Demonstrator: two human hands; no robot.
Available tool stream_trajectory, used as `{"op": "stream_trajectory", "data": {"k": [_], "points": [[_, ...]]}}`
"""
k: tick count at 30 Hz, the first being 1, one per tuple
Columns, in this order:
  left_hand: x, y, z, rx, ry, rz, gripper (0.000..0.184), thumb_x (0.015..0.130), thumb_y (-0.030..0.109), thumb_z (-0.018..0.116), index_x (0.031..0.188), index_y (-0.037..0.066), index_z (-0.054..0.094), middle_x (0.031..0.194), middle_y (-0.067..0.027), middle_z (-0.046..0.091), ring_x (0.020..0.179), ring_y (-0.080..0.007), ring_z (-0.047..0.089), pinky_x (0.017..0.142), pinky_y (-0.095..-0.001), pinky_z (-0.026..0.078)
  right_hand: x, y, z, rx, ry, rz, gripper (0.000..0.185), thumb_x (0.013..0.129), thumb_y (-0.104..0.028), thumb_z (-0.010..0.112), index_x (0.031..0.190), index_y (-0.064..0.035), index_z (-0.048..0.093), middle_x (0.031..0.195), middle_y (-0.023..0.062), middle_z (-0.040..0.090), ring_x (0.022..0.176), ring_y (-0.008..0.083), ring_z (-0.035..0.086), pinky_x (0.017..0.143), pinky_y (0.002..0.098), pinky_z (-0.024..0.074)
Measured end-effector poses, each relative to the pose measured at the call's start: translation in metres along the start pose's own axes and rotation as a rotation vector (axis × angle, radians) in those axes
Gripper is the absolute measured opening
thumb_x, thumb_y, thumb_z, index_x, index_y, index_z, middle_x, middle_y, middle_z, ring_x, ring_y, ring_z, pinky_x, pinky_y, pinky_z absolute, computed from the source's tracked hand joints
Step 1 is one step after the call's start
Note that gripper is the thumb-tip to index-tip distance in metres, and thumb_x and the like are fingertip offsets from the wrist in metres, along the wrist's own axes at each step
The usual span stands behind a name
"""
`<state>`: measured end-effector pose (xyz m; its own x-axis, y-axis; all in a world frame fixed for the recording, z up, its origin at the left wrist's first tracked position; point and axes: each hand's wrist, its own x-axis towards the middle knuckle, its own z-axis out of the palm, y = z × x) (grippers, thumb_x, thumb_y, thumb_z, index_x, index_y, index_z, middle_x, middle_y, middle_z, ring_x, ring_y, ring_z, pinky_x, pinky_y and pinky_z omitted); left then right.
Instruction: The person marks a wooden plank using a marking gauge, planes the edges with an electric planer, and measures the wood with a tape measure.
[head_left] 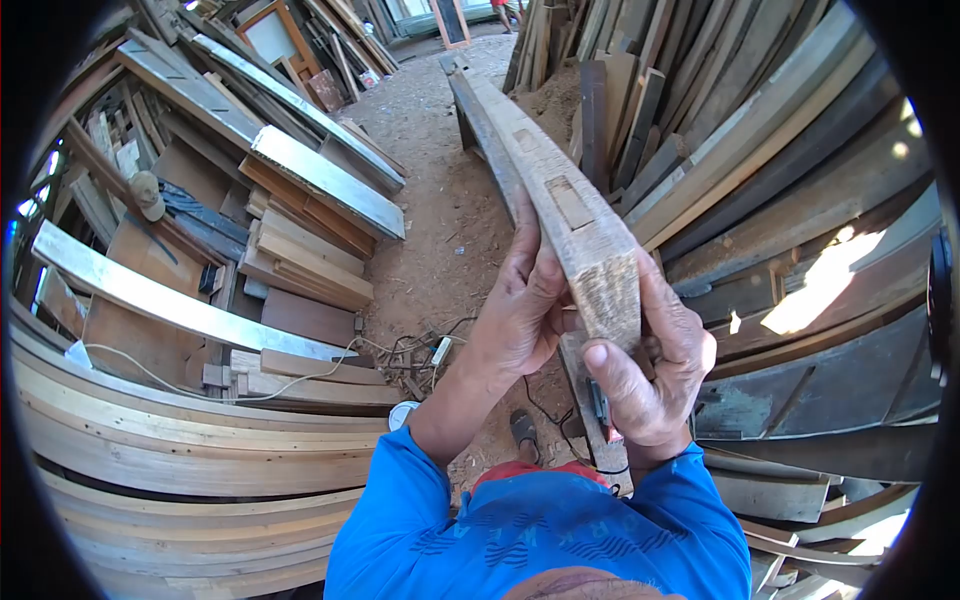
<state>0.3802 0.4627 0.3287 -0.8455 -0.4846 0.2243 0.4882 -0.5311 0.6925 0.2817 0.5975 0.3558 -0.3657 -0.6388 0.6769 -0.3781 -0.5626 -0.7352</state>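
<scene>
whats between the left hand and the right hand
In the head view, the near end of a mortised wooden beam lies between the left hand and the right hand, which hold it from either side.

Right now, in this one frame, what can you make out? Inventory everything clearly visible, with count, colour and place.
wooden beam: one, greyish brown, held by both hands
recessed slots: at least two, brown, along the beam's upper face
white-topped boards: at least two, left
stacked boards: many, tan and brown, lower left
leaning boards: many, grey and brown, upper right
framed panel: one, orange-brown frame, upper left
power strip: one, white, near the left forearm
ground: brown, centre
another person: one, partly visible, top edge
shirt: one, blue, bottom
left hand: one, bare, beam's left side
right hand: one, bare, beam's right side
</scene>
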Motion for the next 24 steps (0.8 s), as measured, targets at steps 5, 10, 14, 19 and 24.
{"op": "stream_trajectory", "data": {"k": [5,10,14,19,24], "points": [[-0.001,0.006,-0.001,-0.032,-0.021,0.021,0.099,0.1,0.042,0.062,0.164,0.029,-0.012,0.147,-0.0103,0.051,0.117,-0.0206,0.068,0.079,-0.034,0.068,0.004,-0.007,0.012,0.085,0.059,0.051,0.072,0.082,-0.015,0.077,0.142,0.0147,0.05,0.143,0.0351,0.055,0.139,0.0399,0.052,0.116,0.0431,0.0375],[-0.001,0.011,-0.003,-0.034,-0.014,0.017,0.097,0.101,0.04,0.061,0.164,0.029,-0.012,0.148,-0.0102,0.05,0.118,-0.0204,0.067,0.079,-0.0329,0.068,0.009,-0.007,0.017,0.077,0.063,0.002,0.07,0.081,-0.013,0.077,0.141,0.0144,0.052,0.143,0.0342,0.055,0.137,0.0397,0.054,0.115,0.0425,0.0389],[-0.003,0.013,-0.001,-0.064,-0.004,0.036,0.096,0.101,0.039,0.062,0.164,0.028,-0.009,0.15,-0.0099,0.048,0.124,-0.0208,0.063,0.087,-0.0324,0.066,0.01,-0.009,0.021,0.107,0.073,0.008,0.07,0.08,-0.011,0.077,0.141,0.0137,0.053,0.143,0.0333,0.056,0.137,0.0395,0.054,0.115,0.0426,0.0393],[-0.005,0.014,-0.004,-0.091,-0.053,0.036,0.096,0.099,0.035,0.065,0.165,0.025,-0.003,0.151,-0.0087,0.046,0.128,-0.0206,0.06,0.095,-0.0346,0.063,0.012,-0.001,0.016,0.055,0.028,-0.079,0.071,0.075,-0.009,0.075,0.141,0.0114,0.054,0.142,0.033,0.056,0.137,0.0406,0.055,0.115,0.0431,0.0393],[-0.006,0.009,-0.006,-0.104,-0.047,0.036,0.096,0.099,0.034,0.065,0.165,0.025,-0.003,0.152,-0.0084,0.044,0.13,-0.0206,0.059,0.096,-0.0347,0.062,0.009,0.002,0.013,0.037,0.021,-0.087,0.072,0.074,-0.009,0.075,0.14,0.0106,0.055,0.142,0.0329,0.057,0.137,0.0409,0.055,0.116,0.0437,0.039]]}}
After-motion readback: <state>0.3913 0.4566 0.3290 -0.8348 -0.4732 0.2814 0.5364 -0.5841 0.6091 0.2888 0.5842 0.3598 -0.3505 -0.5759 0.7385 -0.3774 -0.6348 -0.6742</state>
